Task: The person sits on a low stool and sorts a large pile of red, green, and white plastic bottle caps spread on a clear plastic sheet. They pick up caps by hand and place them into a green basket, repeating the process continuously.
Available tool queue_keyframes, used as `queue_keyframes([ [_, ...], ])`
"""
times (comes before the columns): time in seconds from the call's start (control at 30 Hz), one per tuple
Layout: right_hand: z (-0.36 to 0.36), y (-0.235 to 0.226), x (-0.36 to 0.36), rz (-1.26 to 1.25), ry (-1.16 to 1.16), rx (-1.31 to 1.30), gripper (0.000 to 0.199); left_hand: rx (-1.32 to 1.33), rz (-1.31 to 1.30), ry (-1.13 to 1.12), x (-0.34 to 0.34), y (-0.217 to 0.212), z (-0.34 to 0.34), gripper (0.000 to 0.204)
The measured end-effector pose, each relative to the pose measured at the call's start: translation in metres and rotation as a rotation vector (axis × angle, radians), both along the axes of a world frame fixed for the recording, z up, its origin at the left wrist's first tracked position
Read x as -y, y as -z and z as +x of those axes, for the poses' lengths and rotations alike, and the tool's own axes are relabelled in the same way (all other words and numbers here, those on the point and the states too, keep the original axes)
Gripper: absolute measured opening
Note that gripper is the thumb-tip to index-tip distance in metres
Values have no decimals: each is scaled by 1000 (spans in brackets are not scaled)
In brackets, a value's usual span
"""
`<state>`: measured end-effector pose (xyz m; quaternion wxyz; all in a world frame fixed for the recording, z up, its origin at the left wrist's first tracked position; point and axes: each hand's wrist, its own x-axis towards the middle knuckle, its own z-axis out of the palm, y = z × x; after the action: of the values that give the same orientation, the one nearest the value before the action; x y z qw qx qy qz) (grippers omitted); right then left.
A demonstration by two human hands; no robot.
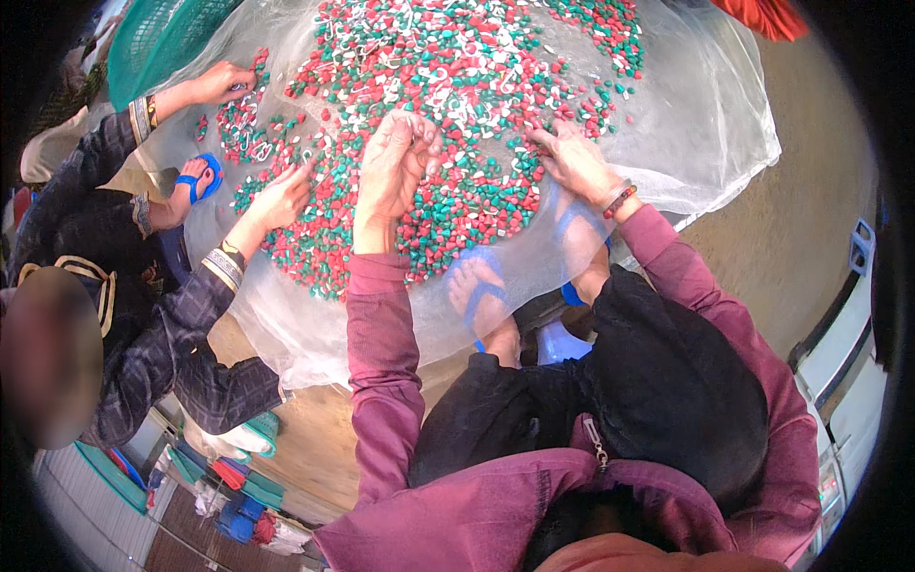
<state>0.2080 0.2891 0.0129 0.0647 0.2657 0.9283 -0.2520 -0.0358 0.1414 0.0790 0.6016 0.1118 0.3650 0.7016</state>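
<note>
A large heap of small red, green and white plastic pieces (457, 86) lies on a sheer white net sheet (705, 124) spread on the ground. My left hand (396, 162) is raised over the heap with its fingers pinched together on a few small pieces. My right hand (572, 162) rests palm down on the pieces at the heap's right edge, fingers spread. Both my arms wear maroon sleeves. My feet in blue sandals (481, 296) lie under the net.
A person in a dark patterned top sits at my left, with one hand (224, 81) at the heap's far left and the other hand (281, 195) at its near left edge. A green mesh basket (157, 38) stands at the top left. A white vehicle (848, 362) is on the right.
</note>
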Motion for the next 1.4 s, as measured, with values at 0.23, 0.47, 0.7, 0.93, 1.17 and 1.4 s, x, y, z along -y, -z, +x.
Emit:
queue_keyframes([
  [0.23,-9,19,27,134,-128,-80,30,-237,-143,52,-18,8,-3,25],
  [0.47,-10,17,22,117,-82,-97,22,-1134,-394,304,-55,23,0,30],
  [0.7,-7,16,14,15,7,-110,31,-2128,-429,428,-56,55,3,25],
  [0.93,0,-1,-4,-130,69,-264,35,-1689,-534,393,-9,33,13,29],
  [1.17,-13,9,16,18,-140,-122,31,-1165,-656,333,21,21,32,17],
  [1.4,-36,0,25,-292,18,-284,33,-853,-573,261,25,18,23,22],
])
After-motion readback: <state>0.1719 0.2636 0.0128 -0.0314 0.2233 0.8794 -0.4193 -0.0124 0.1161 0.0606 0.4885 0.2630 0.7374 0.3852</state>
